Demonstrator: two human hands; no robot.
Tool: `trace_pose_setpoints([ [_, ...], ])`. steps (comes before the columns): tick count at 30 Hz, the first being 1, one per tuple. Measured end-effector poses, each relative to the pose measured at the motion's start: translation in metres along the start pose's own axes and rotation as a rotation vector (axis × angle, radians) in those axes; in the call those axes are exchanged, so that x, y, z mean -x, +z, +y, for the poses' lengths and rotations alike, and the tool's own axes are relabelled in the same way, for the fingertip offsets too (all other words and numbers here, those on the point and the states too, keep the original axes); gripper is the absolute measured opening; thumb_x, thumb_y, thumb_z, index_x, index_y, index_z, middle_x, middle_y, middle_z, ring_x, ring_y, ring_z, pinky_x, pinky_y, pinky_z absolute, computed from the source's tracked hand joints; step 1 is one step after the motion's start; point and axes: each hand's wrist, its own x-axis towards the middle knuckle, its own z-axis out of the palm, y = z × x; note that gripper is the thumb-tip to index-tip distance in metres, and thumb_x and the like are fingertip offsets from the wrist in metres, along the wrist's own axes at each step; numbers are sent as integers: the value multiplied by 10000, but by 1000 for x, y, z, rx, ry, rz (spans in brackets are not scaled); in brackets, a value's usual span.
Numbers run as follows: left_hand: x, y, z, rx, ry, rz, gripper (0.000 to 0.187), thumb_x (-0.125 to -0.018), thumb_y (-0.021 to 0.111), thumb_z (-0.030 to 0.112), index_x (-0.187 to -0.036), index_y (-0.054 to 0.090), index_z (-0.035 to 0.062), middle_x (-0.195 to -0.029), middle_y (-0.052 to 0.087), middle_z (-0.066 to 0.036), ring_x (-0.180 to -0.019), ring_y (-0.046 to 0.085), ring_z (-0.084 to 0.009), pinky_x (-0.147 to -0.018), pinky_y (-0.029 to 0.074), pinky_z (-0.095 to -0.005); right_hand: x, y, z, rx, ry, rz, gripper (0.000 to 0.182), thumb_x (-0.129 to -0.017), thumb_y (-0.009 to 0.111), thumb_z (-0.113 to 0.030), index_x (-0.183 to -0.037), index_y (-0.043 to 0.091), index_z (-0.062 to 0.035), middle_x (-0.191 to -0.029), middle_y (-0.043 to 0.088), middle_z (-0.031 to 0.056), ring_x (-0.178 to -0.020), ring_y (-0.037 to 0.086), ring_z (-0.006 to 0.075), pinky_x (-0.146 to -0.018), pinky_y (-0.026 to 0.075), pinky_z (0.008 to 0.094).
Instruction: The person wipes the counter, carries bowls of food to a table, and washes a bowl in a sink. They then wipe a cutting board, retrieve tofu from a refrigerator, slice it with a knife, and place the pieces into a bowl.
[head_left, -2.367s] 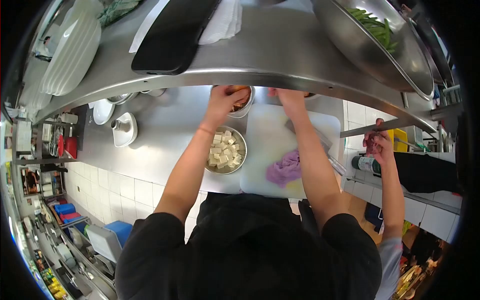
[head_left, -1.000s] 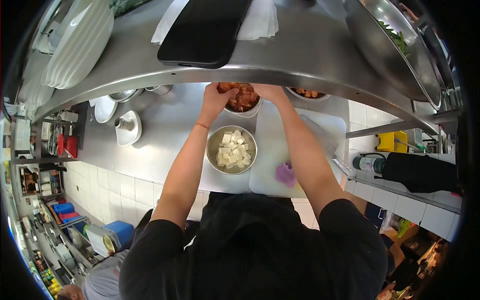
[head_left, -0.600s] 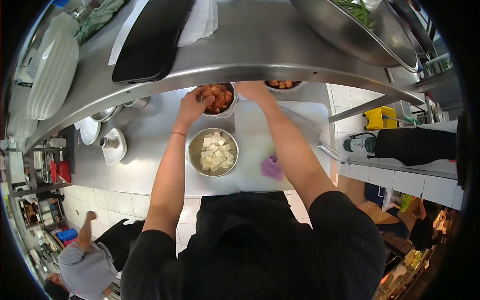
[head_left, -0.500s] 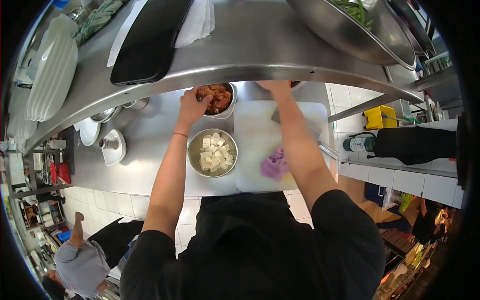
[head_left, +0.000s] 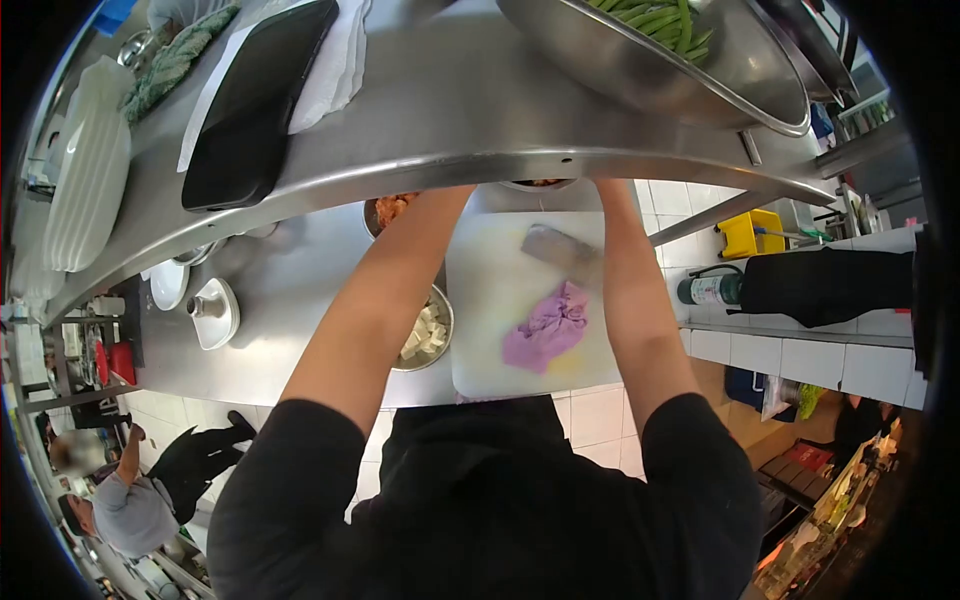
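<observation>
My left forearm (head_left: pixel 385 290) reaches forward across the bowl of white cubes and passes under the raised shelf. My right forearm (head_left: pixel 643 300) reaches under the same shelf farther right. Both hands are hidden behind the shelf's front edge. Between the wrists, the rim of a metal bowl (head_left: pixel 540 186) with dark reddish contents peeks out. A metal bowl of white cubes, resembling tofu (head_left: pixel 428 336), is partly covered by my left arm. Reddish chunks of food (head_left: pixel 392 208) show in another container. A cleaver (head_left: pixel 560 246) and a crumpled purple cloth (head_left: pixel 548 330) lie on the white cutting board (head_left: pixel 480 350).
The steel shelf (head_left: pixel 430 120) overhangs the counter. It carries a black phone (head_left: pixel 255 110), stacked white plates (head_left: pixel 90 170) and a large bowl of green beans (head_left: pixel 665 25). White dishes (head_left: pixel 215 315) sit left on the counter. Another person (head_left: pixel 135 510) is at lower left.
My left hand has left the container of reddish chunks and moved right under the shelf. My right arm has shifted right. The metal bowl between them now sits farther left in view.
</observation>
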Motion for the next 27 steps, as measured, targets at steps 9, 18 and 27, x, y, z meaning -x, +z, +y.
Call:
trace_pose_setpoints([
  [9, -27, 9, -16, -71, 11, 5, 330, -904, 552, 284, -1128, 648, 62, -1111, 652, -169, -1048, 593, -348, -921, 442, -430, 8, -37, -3, -1160, 559, 14, 407, -924, 575, -203, -1284, 492, -33, -1188, 581, 85, -1113, 533, 241, -955, 444, 397],
  [18, 63, -84, -116, -281, 120, 24, 332, -904, 563, 292, -1124, 649, 59, -1116, 651, -170, -1059, 590, -347, -928, 440, -424, -26, 17, 28, -21, 335, 80, 422, -872, 632, -355, -1205, 587, -100, -1157, 620, 80, -1054, 579, 266, -939, 451, 402],
  [27, 147, -119, -81, 209, -302, 44, 361, -853, 674, 285, -1114, 643, 37, -1109, 652, -168, -1053, 588, -318, -914, 451, -396, -29, 15, -3, 448, 95, 139, 436, -861, 642, -399, -1174, 613, -96, -1138, 633, 107, -1057, 582, 283, -939, 442, 396],
])
